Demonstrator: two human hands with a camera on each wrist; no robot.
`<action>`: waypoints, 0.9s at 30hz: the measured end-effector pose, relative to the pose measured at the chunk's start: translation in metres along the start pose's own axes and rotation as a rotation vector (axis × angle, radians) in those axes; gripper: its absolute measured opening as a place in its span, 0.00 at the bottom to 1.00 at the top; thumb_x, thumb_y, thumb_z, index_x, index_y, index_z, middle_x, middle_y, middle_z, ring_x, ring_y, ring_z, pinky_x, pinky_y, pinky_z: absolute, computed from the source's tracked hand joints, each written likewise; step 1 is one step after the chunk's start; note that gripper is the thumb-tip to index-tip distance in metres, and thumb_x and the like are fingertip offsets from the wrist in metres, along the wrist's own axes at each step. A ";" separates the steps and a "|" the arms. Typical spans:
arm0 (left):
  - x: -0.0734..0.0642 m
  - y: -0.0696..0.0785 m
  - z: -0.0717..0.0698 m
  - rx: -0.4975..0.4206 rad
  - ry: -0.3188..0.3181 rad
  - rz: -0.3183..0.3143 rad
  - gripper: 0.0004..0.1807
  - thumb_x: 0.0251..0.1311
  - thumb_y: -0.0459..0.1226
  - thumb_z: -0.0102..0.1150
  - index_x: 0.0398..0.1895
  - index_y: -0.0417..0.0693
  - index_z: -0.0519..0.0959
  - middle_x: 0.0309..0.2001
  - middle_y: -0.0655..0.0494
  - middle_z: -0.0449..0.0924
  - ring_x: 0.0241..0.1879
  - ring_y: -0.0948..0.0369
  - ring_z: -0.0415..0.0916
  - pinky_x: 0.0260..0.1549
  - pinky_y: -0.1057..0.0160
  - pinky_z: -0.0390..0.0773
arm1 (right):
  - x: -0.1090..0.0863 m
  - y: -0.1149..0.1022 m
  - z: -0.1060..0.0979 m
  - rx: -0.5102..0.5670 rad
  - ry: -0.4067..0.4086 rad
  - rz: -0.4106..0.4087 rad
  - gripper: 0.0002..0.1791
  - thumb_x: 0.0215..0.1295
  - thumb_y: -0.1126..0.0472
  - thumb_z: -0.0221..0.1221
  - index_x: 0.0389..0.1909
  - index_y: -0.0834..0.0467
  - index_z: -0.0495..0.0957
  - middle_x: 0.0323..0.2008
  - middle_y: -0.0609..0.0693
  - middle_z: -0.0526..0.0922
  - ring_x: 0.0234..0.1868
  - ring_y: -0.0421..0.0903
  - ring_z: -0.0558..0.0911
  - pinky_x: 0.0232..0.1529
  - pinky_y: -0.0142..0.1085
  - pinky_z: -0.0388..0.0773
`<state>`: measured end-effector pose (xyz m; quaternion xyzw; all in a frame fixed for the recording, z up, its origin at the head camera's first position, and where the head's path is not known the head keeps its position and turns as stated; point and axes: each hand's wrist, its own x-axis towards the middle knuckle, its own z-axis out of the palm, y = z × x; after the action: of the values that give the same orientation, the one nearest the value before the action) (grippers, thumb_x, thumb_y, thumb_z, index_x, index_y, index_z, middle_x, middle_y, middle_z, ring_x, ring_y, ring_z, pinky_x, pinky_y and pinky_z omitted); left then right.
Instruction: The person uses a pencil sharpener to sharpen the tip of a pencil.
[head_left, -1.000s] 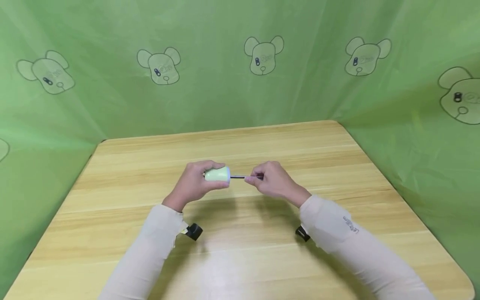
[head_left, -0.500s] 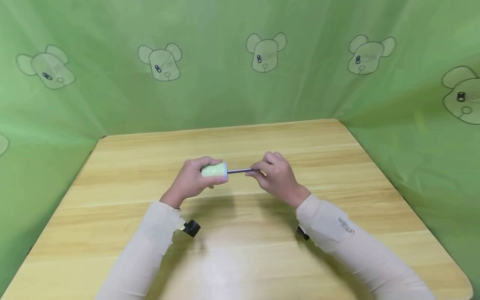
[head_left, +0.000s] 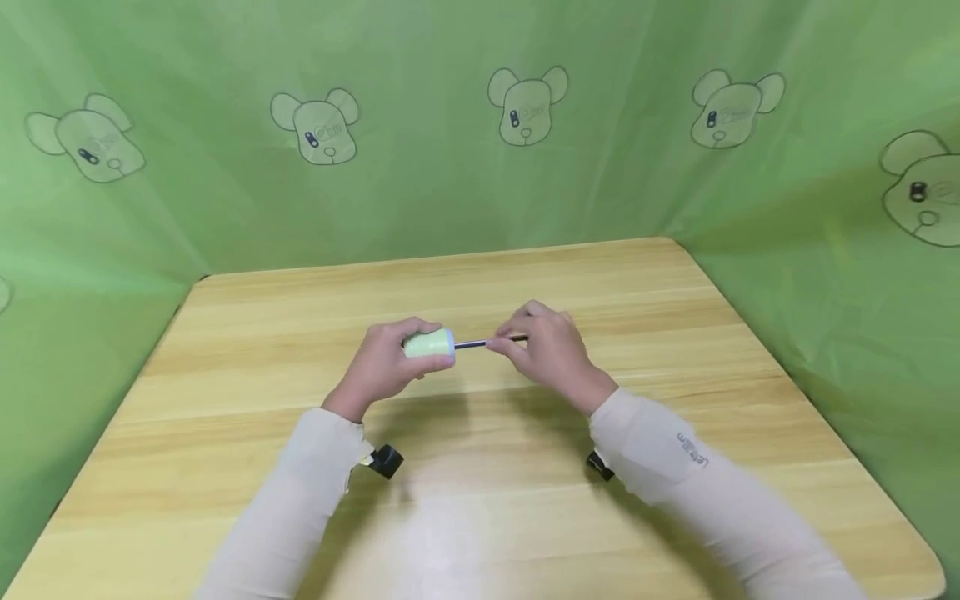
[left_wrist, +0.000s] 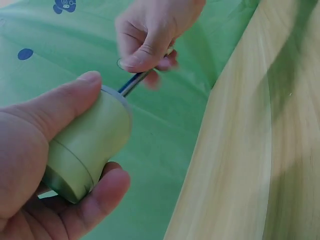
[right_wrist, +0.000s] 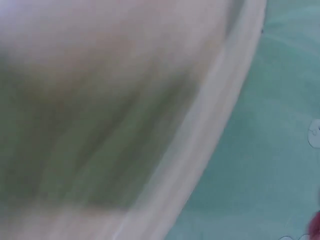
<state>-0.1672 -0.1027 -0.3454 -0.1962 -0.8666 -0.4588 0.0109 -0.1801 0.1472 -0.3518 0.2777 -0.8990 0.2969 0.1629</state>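
In the head view my left hand (head_left: 382, 358) holds a light green, cup-shaped pencil sharpener (head_left: 427, 342) with a pale blue rim, thumb on one side and fingers on the other. The sharpener (left_wrist: 92, 135) lies tilted in the left wrist view, a seam running around it near its base. A dark, shiny pencil (head_left: 470, 344) sticks out of the rimmed end; its tip is hidden inside. My right hand (head_left: 551, 346) pinches the pencil between thumb and fingers, a short way from the rim. Both hands are raised over the table.
The wooden table (head_left: 480, 517) spreads beneath both arms. Green curtains (head_left: 420, 192) with bear-face prints stand behind it and at both sides. Black wrist cameras (head_left: 386, 461) hang under the sleeves. The right wrist view shows mostly blurred table and curtain.
My right hand has rolled around the pencil and its fingers have changed their pinch on it. My left hand keeps the sharpener almost in place, with a slight shift.
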 end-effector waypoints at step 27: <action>0.000 0.004 -0.003 0.022 0.047 0.036 0.26 0.47 0.43 0.76 0.50 0.43 0.83 0.39 0.49 0.84 0.28 0.56 0.74 0.25 0.60 0.76 | -0.004 -0.008 0.000 0.047 -0.028 0.043 0.10 0.65 0.57 0.63 0.31 0.60 0.85 0.26 0.47 0.77 0.27 0.43 0.73 0.29 0.37 0.73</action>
<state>-0.1658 -0.1028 -0.3405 -0.2007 -0.8673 -0.4536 0.0415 -0.1728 0.1435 -0.3502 0.2660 -0.8998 0.3175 0.1373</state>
